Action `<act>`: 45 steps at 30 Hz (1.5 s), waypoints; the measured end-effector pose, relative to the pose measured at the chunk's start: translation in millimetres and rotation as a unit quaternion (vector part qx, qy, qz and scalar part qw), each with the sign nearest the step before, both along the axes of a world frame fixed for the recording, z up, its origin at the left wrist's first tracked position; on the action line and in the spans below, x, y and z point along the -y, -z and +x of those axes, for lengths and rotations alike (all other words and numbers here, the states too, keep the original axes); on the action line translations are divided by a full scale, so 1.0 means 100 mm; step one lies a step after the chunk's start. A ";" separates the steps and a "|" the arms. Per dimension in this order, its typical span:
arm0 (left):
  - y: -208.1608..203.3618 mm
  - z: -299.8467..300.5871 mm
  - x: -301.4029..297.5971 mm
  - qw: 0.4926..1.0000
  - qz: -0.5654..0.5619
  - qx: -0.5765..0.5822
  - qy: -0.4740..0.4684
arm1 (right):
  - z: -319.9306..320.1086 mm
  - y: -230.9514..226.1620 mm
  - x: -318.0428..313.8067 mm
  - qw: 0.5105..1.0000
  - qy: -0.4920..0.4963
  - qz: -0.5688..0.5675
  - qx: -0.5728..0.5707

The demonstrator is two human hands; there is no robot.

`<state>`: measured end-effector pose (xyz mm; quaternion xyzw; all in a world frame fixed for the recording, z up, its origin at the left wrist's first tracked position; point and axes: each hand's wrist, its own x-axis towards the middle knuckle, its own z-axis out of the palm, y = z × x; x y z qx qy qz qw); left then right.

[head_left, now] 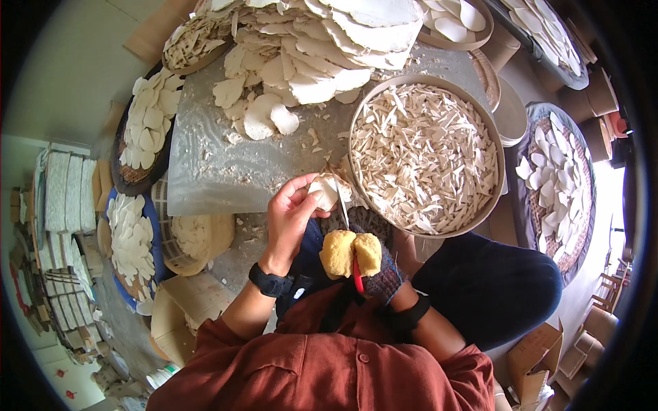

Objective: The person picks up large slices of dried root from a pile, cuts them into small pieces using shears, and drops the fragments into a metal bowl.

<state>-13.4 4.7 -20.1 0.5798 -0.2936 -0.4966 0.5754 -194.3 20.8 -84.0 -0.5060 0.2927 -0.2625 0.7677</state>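
Note:
My left hand [291,214] pinches a pale, thin dried slice [325,192] between thumb and fingers, above my lap near the table's front edge. My right hand [386,277], in a dark knitted glove, is closed around red-handled scissors [343,207]. Thick yellow sponge padding [339,253] wraps the handles and hides part of the fingers. The scissor blades point away from me and lie against the right side of the slice. Just beyond, to the right, a round tray [502,168] is filled with narrow cut pale strips [425,154].
A tall heap of large pale slices [343,41] covers the far part of the grey metal table [195,164]. Round trays of slices stand left [130,233] and right [558,178]. Open cardboard boxes sit at lower left [181,308] and lower right [534,359].

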 end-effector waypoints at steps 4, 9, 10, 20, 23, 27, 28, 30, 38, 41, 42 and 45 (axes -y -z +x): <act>0.01 0.10 0.05 0.998 0.043 -0.032 0.030 | 0.00 -0.22 0.06 0.996 -0.020 -0.057 -0.060; -0.01 0.10 0.10 0.997 0.043 -0.047 0.030 | -0.01 -0.07 0.03 0.999 0.001 -0.013 -0.032; -0.01 0.11 0.09 0.998 0.030 -0.025 0.043 | 0.00 0.04 0.01 1.000 0.000 0.009 -0.003; 0.01 0.03 0.06 0.999 0.007 -0.010 0.043 | -0.02 0.01 0.06 0.996 -0.028 -0.023 -0.077; 0.09 -0.03 0.05 0.997 -0.020 -0.044 -0.063 | -0.01 -0.11 0.09 0.994 -0.038 -0.062 -0.086; 0.15 0.08 0.11 0.998 0.031 -0.033 -0.050 | -0.01 -0.14 0.08 0.989 -0.034 -0.115 -0.087; 0.15 0.09 0.12 0.998 0.031 -0.032 -0.051 | 0.00 -0.16 0.09 0.987 -0.045 -0.115 -0.101; 0.16 0.12 0.14 0.998 0.019 -0.035 -0.048 | 0.00 -0.20 0.08 0.991 -0.034 -0.090 -0.098; 0.15 -0.01 0.12 1.000 -0.014 0.005 -0.007 | 0.10 -0.06 0.01 0.996 0.084 -0.009 -0.013; 0.15 -0.01 0.12 1.000 -0.001 0.013 -0.016 | 0.03 -0.10 0.07 0.994 0.015 -0.073 -0.084; 0.17 0.02 0.13 1.000 0.005 0.011 -0.009 | 0.01 -0.10 0.06 0.995 0.001 -0.037 -0.088; 0.13 0.08 0.15 1.000 0.022 0.019 0.007 | -0.01 -0.13 0.10 0.975 -0.046 -0.157 -0.150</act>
